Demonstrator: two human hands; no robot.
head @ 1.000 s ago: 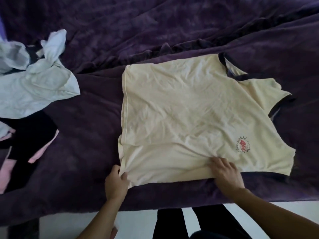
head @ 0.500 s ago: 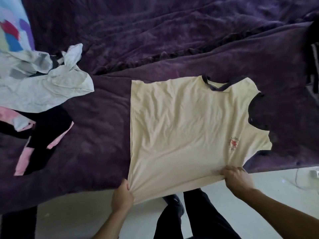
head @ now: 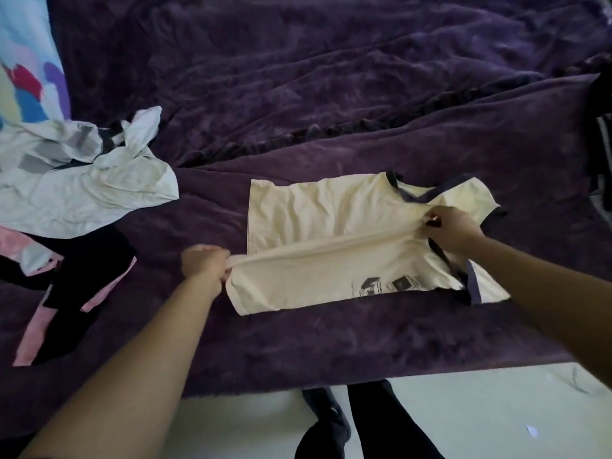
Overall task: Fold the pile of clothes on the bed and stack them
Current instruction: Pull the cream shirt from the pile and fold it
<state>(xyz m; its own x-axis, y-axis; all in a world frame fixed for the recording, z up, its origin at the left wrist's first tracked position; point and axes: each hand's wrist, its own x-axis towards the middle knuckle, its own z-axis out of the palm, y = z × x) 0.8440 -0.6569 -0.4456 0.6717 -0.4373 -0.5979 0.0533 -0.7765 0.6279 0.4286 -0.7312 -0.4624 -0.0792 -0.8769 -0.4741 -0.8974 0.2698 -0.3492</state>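
Since half a second ago, we carry the yellow T-shirt (head: pixel 318 207) near edge inward across the purple bedspread (head: pixel 331 94) (printed side up): left hand (head: pixel 205 261) pinching hem, right hand (head: pixel 450 226) pinching collar end; unfolded pile (head: pixel 76 187) lies left.

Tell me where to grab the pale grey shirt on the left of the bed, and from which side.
Take the pale grey shirt by its flat right-hand corner, probably the hem, coming in from the right across the bare purple blanket. That edge lies spread and free, while the upper part is bunched and knotted, and its lower left overlaps the black and pink garment. Both hands are currently busy on the yellow t-shirt.
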